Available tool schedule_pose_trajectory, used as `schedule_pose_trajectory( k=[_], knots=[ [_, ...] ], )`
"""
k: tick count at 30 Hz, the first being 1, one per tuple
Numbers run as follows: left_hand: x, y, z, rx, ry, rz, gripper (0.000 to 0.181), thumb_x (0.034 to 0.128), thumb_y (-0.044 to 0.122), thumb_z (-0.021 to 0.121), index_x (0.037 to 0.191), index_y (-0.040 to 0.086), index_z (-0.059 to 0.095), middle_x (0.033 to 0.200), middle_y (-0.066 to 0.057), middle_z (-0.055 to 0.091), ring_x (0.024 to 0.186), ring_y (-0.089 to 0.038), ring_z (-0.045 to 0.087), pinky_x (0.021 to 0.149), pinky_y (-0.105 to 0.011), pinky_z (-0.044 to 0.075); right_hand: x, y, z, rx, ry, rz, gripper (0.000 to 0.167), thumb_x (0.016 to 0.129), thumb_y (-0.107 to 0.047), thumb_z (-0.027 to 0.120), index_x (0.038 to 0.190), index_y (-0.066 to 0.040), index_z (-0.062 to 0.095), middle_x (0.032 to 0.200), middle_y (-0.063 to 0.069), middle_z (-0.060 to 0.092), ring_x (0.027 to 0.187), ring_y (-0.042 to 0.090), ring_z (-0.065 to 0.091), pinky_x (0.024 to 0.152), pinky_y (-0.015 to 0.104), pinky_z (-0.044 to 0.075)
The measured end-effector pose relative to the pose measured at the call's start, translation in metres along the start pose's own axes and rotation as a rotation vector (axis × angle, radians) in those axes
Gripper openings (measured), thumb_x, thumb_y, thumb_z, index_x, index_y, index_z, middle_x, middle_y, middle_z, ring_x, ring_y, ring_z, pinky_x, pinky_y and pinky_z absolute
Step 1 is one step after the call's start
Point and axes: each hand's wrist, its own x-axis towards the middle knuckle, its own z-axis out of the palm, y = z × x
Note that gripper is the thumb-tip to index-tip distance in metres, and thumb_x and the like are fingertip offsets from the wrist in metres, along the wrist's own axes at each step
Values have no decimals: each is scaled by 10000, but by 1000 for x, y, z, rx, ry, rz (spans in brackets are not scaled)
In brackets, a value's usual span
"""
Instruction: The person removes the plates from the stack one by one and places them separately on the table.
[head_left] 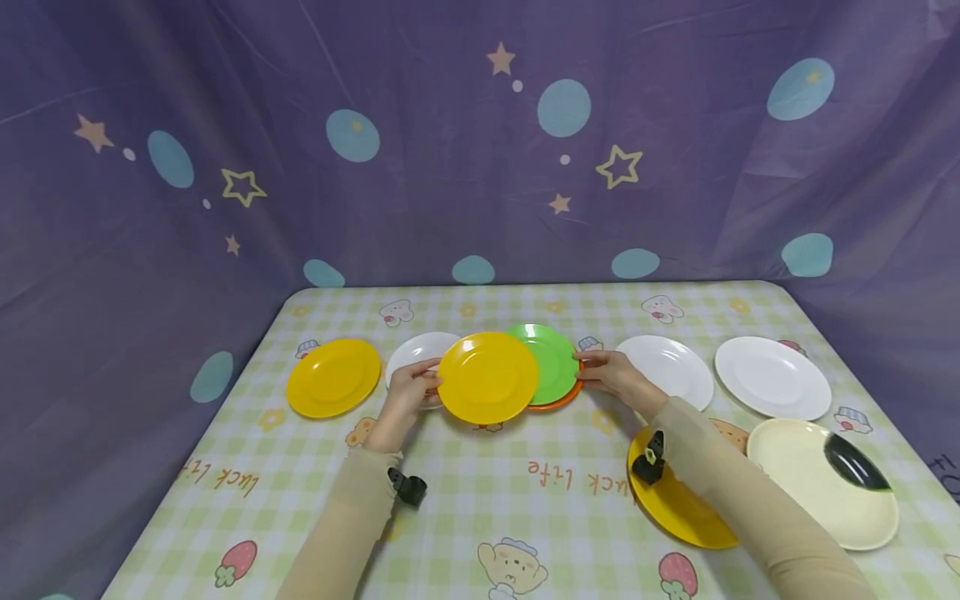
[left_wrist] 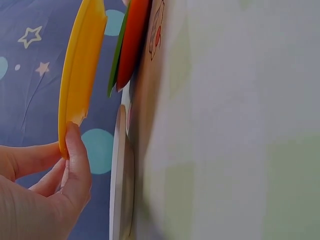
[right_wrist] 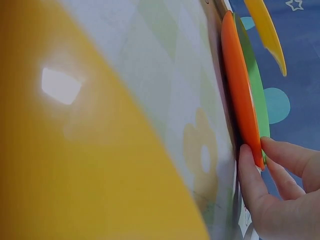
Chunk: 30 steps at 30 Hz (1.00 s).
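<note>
My left hand (head_left: 412, 393) pinches the left rim of a yellow plate (head_left: 487, 377), thumb below and fingers above in the left wrist view. That plate hangs over the cloth and overlaps, in the head view, part of a green plate (head_left: 551, 362). The green plate lies on an orange plate (right_wrist: 240, 85), which shows as a thin rim beneath it. At their right edge my right hand (head_left: 613, 377) pinches both rims between thumb and fingers (right_wrist: 290, 155). In the left wrist view a gap separates the yellow plate from the green and orange pair.
A second yellow plate (head_left: 333, 378) lies at the left, with a white plate (head_left: 405, 354) behind my left hand. Two more white plates, one (head_left: 667, 367) and another (head_left: 772, 377), lie right. Nearer are a larger yellow plate (head_left: 675, 508) under my right forearm and a cream plate (head_left: 810, 492).
</note>
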Motion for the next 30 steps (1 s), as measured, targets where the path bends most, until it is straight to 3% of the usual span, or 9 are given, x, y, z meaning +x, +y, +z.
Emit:
schedule_pose_trajectory(
  k=[12, 18, 22, 30],
  knots=[
    [-6, -1, -24, 12, -19, -5, 368, 834, -72, 493, 1199, -40, 508, 804, -58, 530, 558, -97, 552, 526, -207, 509, -1, 0, 1, -17, 11, 3, 467, 814, 85, 545, 1264, 85, 416, 1001, 132, 535, 740, 90, 583, 756, 264, 522],
    [-6, 0, -33, 46, -3, -47, 375, 839, -49, 506, 1212, -12, 509, 853, -62, 535, 555, -87, 540, 541, -203, 509, -1, 1, 0, -7, -15, -8, 459, 826, 91, 522, 1269, 94, 400, 1191, 257, 454, 760, 85, 578, 772, 267, 517],
    [-7, 0, -39, 66, 5, -52, 365, 844, -29, 515, 1208, -9, 513, 841, -51, 536, 552, -72, 538, 537, -193, 505, -1, 3, -2, -3, -39, -16, 462, 836, 93, 499, 1280, 104, 373, 1291, 272, 372, 777, 84, 582, 807, 287, 505],
    [-12, 1, -52, 62, -37, -17, 387, 841, -44, 512, 1227, -54, 476, 775, 6, 545, 555, -65, 548, 538, -188, 510, 1, 2, -1, -18, 7, 1, 463, 814, 88, 543, 1260, 86, 418, 1005, 139, 526, 727, 88, 581, 766, 293, 522]
  ],
)
